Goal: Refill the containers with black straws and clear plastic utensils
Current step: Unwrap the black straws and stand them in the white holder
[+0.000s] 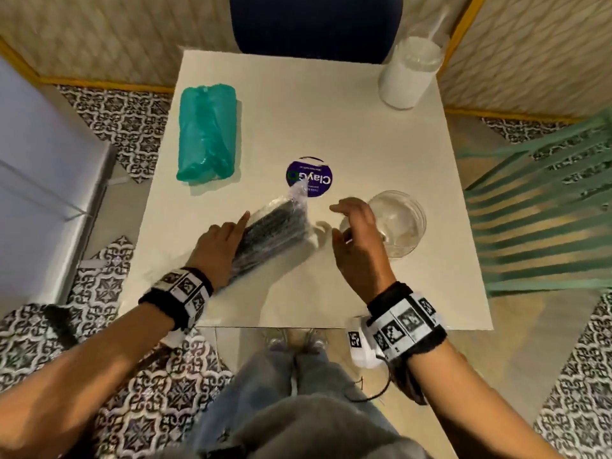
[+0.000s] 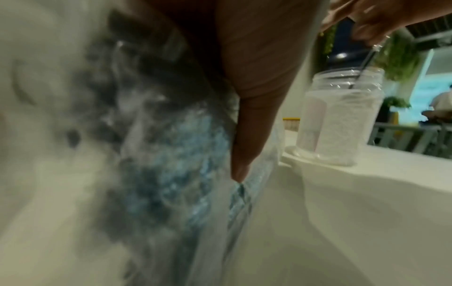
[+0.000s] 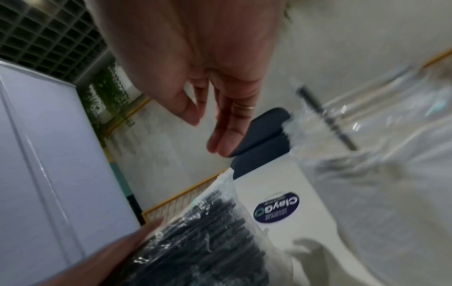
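Note:
A pack of black straws (image 1: pixel 271 233) in clear wrap lies slanted near the table's front left, its far end raised toward a purple sticker (image 1: pixel 309 177). My left hand (image 1: pixel 225 236) holds its near left side, index finger straight along the wrap (image 2: pixel 244 135); the thumb is hidden. My right hand (image 1: pixel 354 233) hovers just right of the pack with relaxed fingers (image 3: pixel 227 125), holding nothing. Right behind it stands a clear round container (image 1: pixel 397 223). The right wrist view shows the pack (image 3: pixel 208 241) below the hand and one dark straw (image 3: pixel 325 116) inside the clear container.
A teal plastic bag (image 1: pixel 207 134) lies at the back left of the white table (image 1: pixel 347 127). A tall jar with white contents (image 1: pixel 410 71) stands at the back right. A teal slatted chair (image 1: pixel 543 207) is to the right, a dark blue chair (image 1: pixel 314 24) behind, and a white cabinet (image 1: pixel 43 180) to the left.

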The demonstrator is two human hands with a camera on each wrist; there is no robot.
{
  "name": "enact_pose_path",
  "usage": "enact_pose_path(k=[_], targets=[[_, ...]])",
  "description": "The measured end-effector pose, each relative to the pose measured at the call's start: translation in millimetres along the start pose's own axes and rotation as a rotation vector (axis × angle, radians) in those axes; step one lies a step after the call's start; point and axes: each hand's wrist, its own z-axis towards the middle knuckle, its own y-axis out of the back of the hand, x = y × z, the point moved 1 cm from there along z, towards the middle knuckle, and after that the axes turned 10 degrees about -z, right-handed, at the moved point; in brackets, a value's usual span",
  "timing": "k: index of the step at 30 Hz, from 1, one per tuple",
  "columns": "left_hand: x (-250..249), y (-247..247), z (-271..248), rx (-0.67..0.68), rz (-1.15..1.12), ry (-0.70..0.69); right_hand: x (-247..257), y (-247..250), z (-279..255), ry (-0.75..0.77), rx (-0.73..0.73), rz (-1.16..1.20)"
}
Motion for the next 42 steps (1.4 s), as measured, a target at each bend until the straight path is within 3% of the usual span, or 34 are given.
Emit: enact_pose_path(k=[3,6,8,11,15,18,21,25,34,40,42], targets=[[20.6,-5.3,-26.8,-0.098,0.192,-0.105,-14.9,-47.6,18.8,-0.191,0.156,0.087],[29.5,-7.3,-45.4,-0.125,0.248,-0.158,-22.5,-80.9,35.3,-0.475,0.375,0.396],[30.9,-5.5,-54.1,-0.088,0.241,-0.133,-19.9,-92.0,42.8,-0.519,0.420,0.455],[16.7,2.7,-51.6,-0.038,0.051,-0.017,-17.6,-95.6,45.5,-0.511,0.381,0.447],[-42.6,18.8,-4.8,-0.223,-0.327,0.016,-24.1,-95.8,37.5,-0.461,0.354,0.399],[-80.2,30.6,37.6,-0.114,-0.575,0.129,-25.9,-90.2,33.0,-0.458,0.309,0.386],[-89.3,37.1,53.0,-0.027,-0.539,0.169,-27.6,-85.4,32.6,-0.473,0.281,0.351],[-67.2,38.5,36.1,0.063,-0.369,0.108,-28.3,-83.4,31.8,-0.480,0.272,0.319],[56.2,58.3,-96.9,-0.081,-0.202,0.159,-27.7,-85.5,44.5,-0.544,0.137,0.330],[64.7,59.3,-139.6,-0.071,-0.283,0.179,-27.6,-87.6,48.9,-0.534,0.087,0.234],[57.3,53.5,-139.1,-0.088,-0.358,0.201,-25.1,-85.2,49.4,-0.433,0.071,0.107]])
